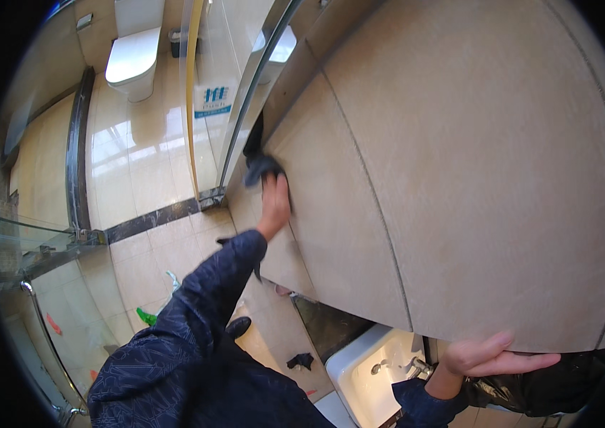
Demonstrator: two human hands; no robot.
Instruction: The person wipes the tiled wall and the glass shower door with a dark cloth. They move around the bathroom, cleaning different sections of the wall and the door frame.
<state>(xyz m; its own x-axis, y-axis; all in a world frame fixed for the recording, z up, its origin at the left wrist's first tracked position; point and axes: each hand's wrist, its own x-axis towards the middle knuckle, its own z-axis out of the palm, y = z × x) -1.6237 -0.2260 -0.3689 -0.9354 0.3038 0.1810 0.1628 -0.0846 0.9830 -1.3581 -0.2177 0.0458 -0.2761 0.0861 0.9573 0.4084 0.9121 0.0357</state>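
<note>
My left hand reaches forward and presses a dark grey cloth against the beige tiled wall, close to the wall's far left edge and the glass door. The fingers are bent over the cloth and slightly blurred. My right hand rests at the near edge of the same wall, fingers stretched out with nothing visible in them. Just below it lies a shiny black bag-like thing; I cannot tell whether the hand touches it.
A white sink with a metal tap stands beside my right wrist. A framed glass door is ahead, a white toilet beyond it. On the floor lie a green item and a black crumpled item. A metal rail runs at left.
</note>
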